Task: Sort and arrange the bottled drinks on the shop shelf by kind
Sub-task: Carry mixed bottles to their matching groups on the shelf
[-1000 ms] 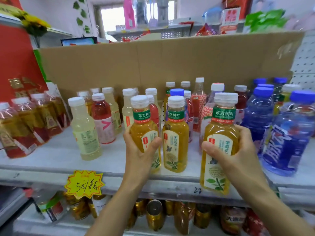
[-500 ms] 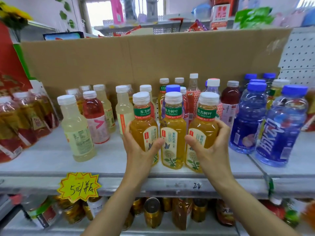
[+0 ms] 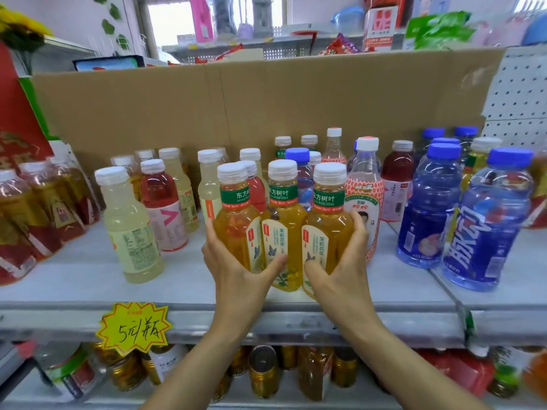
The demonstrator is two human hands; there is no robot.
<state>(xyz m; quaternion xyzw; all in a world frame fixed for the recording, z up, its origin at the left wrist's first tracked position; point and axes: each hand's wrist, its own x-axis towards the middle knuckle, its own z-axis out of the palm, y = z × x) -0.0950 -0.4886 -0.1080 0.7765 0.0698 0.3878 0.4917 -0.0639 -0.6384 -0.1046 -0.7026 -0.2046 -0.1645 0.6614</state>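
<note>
The left grip (image 3: 236,276) was wrapped round the left tea bottle (image 3: 236,223), and the right grip (image 3: 340,276) round the right tea bottle (image 3: 328,229). The middle tea bottle (image 3: 284,220) stood squeezed between the two and appeared to touch both, with each thumb pointing in toward it. All three stood upright, long axes vertical and caps up, in a row across the front of the shelf (image 3: 74,279). They were directly ahead of both grips and equally near to each.

Any coming shift of the trio seemed to depend on that pinch from both sides, since the middle bottle looked held only by its neighbours. Just outside the right grip's fingers stood a pink-lattice bottle (image 3: 365,202), close enough to be knocked. Beyond the left grip a pale yellow bottle (image 3: 130,229) stood well apart.

Behind the grips, two more green-collared bottles (image 3: 282,143) showed only caps and necks, so their kind was a guess. The palms hid the outer bottles' bases, and whether those rested on the shelf could not be told.
</note>
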